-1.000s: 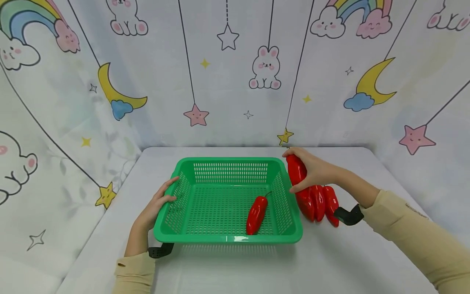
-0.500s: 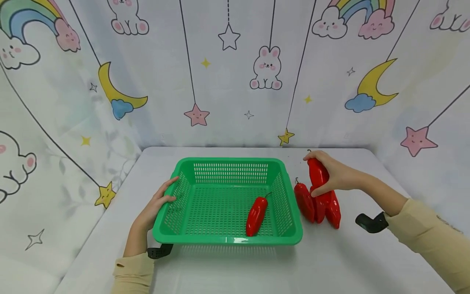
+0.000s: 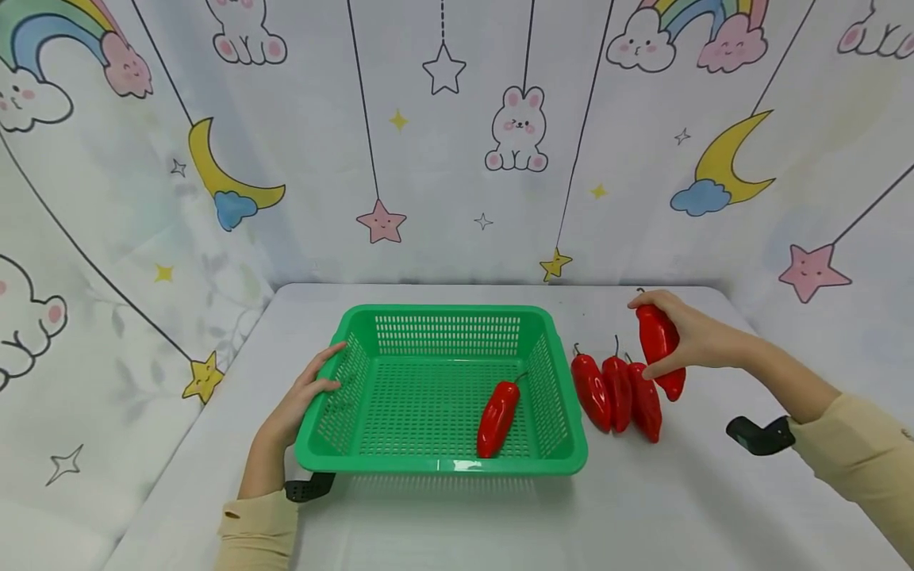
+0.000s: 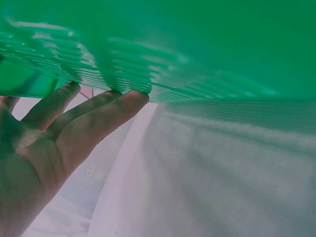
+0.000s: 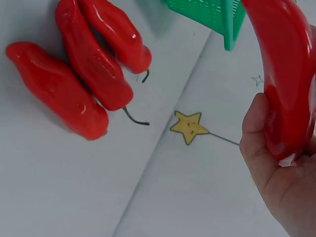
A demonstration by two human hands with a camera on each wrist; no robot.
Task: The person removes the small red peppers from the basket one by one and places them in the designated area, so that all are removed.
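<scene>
In the head view my left hand [image 3: 298, 404] holds the left rim of a green plastic basket [image 3: 441, 465], with thumb and index finger over the rim. Its other fingers [image 4: 101, 123] lie straight against the outside wall in the left wrist view. One glossy red pepper [image 3: 498, 420] lies inside the basket, towards its right. My right hand [image 3: 703, 337] grips another long red pepper [image 3: 658, 341] by its ends between thumb and fingers, right of the basket. Three red peppers [image 3: 617, 394] lie side by side on the table, between basket and right hand.
A white-covered table [image 3: 500, 523] carries everything. Behind it hangs a white cloth backdrop [image 3: 443, 159] printed with stars, moons and rabbits. The loose peppers lie close to the basket's right wall [image 3: 571, 412].
My right hand has moved right, carrying one pepper away from the basket side and above the others, whose row is now uncovered. The left hand and the basket have stayed put.
</scene>
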